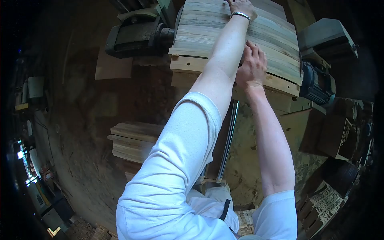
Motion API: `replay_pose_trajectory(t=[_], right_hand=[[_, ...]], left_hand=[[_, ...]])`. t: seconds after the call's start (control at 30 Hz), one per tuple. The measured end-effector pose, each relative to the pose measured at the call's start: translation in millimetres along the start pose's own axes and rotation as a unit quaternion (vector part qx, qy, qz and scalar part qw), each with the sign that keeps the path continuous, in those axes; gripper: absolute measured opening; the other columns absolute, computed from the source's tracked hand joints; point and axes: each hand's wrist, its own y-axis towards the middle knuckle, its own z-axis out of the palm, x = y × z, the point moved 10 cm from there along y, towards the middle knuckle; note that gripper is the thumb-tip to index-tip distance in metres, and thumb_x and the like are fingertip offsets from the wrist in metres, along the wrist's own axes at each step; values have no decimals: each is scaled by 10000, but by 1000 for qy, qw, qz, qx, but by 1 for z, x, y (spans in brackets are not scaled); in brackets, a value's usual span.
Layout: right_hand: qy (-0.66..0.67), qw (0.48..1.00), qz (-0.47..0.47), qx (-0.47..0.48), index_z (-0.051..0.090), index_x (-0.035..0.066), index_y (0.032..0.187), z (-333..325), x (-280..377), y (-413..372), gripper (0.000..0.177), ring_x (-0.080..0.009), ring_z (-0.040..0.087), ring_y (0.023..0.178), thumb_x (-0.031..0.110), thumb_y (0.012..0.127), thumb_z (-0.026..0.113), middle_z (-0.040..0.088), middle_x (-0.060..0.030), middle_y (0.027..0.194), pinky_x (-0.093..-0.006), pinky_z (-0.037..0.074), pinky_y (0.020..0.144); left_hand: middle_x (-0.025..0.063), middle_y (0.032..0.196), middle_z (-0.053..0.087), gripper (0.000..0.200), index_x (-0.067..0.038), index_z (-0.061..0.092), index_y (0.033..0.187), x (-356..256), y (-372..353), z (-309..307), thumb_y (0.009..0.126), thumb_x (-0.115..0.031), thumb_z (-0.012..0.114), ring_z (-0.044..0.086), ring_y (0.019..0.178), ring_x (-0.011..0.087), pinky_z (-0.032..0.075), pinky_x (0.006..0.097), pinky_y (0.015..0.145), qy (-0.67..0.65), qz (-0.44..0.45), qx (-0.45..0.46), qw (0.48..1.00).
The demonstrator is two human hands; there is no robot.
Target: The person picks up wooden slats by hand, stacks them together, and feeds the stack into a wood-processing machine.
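A row of pale wooden slats [200,32] lies side by side across a machine bed. My left hand [242,6], with a metal bracelet at the wrist, rests at the far side of the slats. The top of the view cuts off its fingers, so their grip is hidden. My right hand [254,66] lies over the near edge of the row, its slightly bent fingers on top of the slats. Below that edge runs a wooden front rail [192,64] with dark round holes.
Motors stand on both sides, a dark one [134,40] at left and a finned one [318,84] at right. Stacked boards [134,140] lie lower left. Metal rails [229,140] run toward my legs. Boxes of small wood pieces [324,204] stand lower right.
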Motion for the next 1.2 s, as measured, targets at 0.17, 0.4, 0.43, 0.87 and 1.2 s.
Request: replay_pose_trajectory(t=[0.17, 0.4, 0.43, 0.87, 1.2], right_hand=[[21, 999, 13, 27, 523, 88, 1247, 16, -9, 22, 559, -324, 365, 1301, 385, 788, 642, 454, -100, 1355, -474, 242, 1108], [27, 998, 14, 49, 444, 78, 1318, 30, -12, 33, 621, -333, 291, 1352, 419, 822, 597, 379, -117, 1404, -499, 179, 1147], [25, 998, 16, 52, 439, 74, 1323, 27, -10, 30, 635, -334, 282, 1357, 430, 822, 600, 374, -118, 1406, -502, 175, 1148], [65, 993, 48, 84, 377, 64, 1379, -46, 44, -133, 742, -352, 228, 1381, 526, 835, 580, 328, -138, 1437, -536, 157, 1140], [52, 988, 62, 133, 356, 74, 1400, -113, 90, -311, 773, -344, 213, 1394, 515, 814, 598, 330, -134, 1443, -517, 126, 1149]], left_hand=[[62, 1502, 350, 540, -149, 468, 1361, 5, 23, 5, 877, -388, 487, 294, 1389, 266, 189, 634, 1076, 12, 1, -8, 1000], [63, 1417, 462, 552, -108, 469, 1365, 14, 42, 12, 845, -292, 472, 382, 1330, 274, 165, 682, 1064, 4, -38, -36, 999], [63, 1419, 461, 562, -99, 460, 1370, 13, 40, 14, 843, -296, 474, 377, 1334, 270, 165, 680, 1066, 7, -42, -46, 998], [92, 1413, 442, 508, -63, 440, 1340, -9, -167, -6, 920, -349, 463, 353, 1339, 310, 215, 701, 1036, -30, -5, 13, 999], [158, 1380, 446, 471, -23, 491, 1298, -35, -470, -39, 893, -255, 550, 346, 1340, 334, 290, 496, 1093, -24, 138, -63, 988]])
